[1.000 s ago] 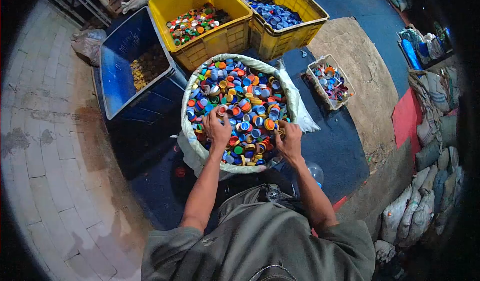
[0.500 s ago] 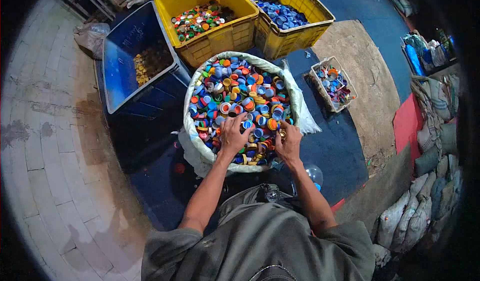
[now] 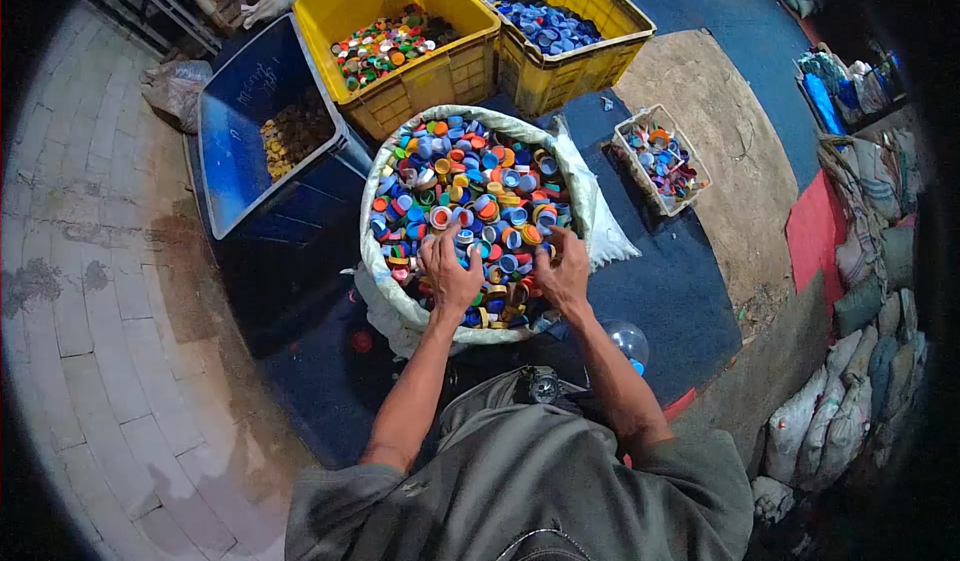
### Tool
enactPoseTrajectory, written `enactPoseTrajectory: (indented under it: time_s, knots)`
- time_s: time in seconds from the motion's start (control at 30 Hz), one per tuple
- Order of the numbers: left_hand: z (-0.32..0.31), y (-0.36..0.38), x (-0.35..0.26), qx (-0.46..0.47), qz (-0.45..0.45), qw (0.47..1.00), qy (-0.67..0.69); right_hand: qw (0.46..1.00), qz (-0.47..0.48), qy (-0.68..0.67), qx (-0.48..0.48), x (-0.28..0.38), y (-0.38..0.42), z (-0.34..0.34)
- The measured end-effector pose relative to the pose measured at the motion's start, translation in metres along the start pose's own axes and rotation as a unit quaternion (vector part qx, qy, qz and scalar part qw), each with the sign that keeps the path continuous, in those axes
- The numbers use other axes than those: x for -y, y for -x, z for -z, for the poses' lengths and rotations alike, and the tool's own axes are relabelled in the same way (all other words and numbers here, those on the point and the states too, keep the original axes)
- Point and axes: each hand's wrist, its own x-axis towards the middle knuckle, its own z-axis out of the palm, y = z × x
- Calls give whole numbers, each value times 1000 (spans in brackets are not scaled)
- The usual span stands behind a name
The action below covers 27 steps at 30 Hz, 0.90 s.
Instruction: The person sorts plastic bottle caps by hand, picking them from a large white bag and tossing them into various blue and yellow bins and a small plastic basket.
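Observation:
A large round sack with a pale rolled rim (image 3: 375, 201) stands in front of me, filled with plastic bottle caps (image 3: 470, 176) in blue, orange, red, yellow, green and white. My left hand (image 3: 452, 273) is over the near middle of the caps, its fingers stretched and thumb apart, the fingertips among the caps. To its right, my right hand (image 3: 564, 275) reaches in near the right rim. Its fingers and thumb are apart and bent down at the caps. I see no cap clearly held in either hand.
Behind the sack stand a blue bin (image 3: 225, 176) with yellow caps, a yellow bin (image 3: 420, 76) with mixed caps and another yellow bin (image 3: 590, 66) with blue caps. A small white crate (image 3: 640, 176) of mixed pieces sits at right. Filled sacks (image 3: 815, 406) line the right side.
A blue cap at my left fingertips and a yellowish cap at my right are no longer seen there. Both hands have shifted slightly left, and the fingers have changed position. The view has moved slightly.

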Motion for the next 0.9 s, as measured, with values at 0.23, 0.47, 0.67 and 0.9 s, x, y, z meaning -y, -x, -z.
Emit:
enactPoseTrajectory:
  time_s: [0.23,0.47,0.67,0.9]
  knots:
    - [-10,10,-7,25,2,1000,16,995,58,83,26,-18,-17,4]
    - [-20,-5,-26,40,-17,998,45,995,51,85,19,-14,-18,0]
    - [-24,-16,-34,40,-1,997,72,968,-147,-187,77,-20,-4,13]
    - [-20,-35,-2,9,51,998,23,810,-259,-513,118,-27,18,43]
